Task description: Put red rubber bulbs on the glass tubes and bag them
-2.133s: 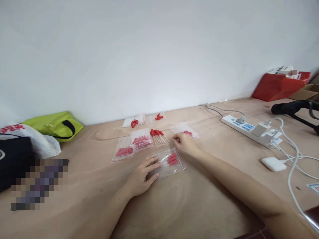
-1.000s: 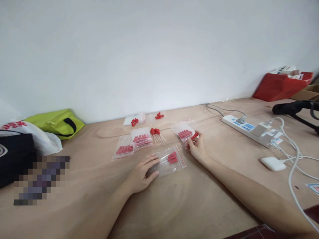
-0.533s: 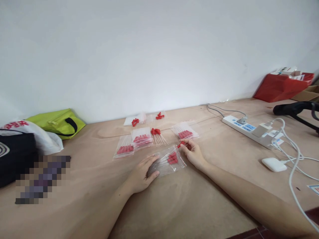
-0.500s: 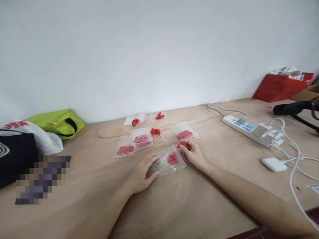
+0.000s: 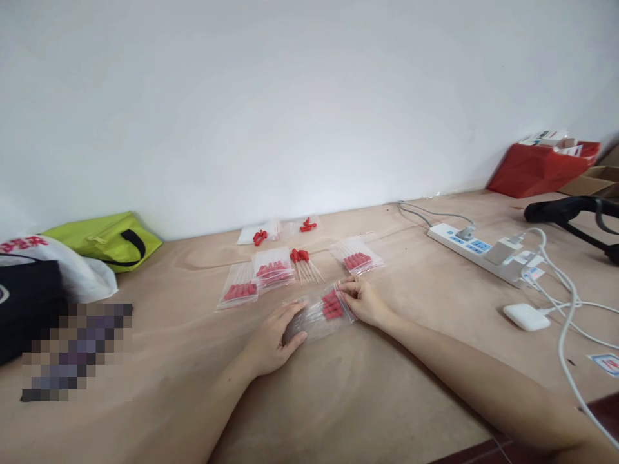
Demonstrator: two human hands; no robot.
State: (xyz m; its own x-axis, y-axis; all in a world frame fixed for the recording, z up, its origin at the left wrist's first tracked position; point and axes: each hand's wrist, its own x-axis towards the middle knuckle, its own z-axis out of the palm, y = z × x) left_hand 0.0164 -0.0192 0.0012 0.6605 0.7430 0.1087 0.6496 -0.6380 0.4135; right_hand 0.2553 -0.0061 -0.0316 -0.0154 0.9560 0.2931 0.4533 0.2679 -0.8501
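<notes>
In front of me a clear zip bag (image 5: 314, 324) lies on the table with several red-tipped sticks (image 5: 333, 304) in it, their red ends toward the mouth at the right. My left hand (image 5: 276, 336) holds the bag's left end between thumb and fingers, which are curved and apart. At the mouth, my right hand (image 5: 366, 301) is closed with its fingertips pinching the bag's edge. Just beyond the bag lies a loose bunch of red-headed wooden sticks (image 5: 304, 263).
Filled bags lie to the left (image 5: 236, 290), behind (image 5: 271, 267) and to the right (image 5: 356, 256). Loose red pieces (image 5: 260, 237) rest on bags near the wall. A power strip (image 5: 474, 248) with white cables and a white case (image 5: 526, 317) lie right; a green bag (image 5: 104, 241) stands left.
The red-tipped stick my right hand held at the mouth is now in the bag with the others. My right hand has shifted slightly left onto the bag's edge; my left hand stays put.
</notes>
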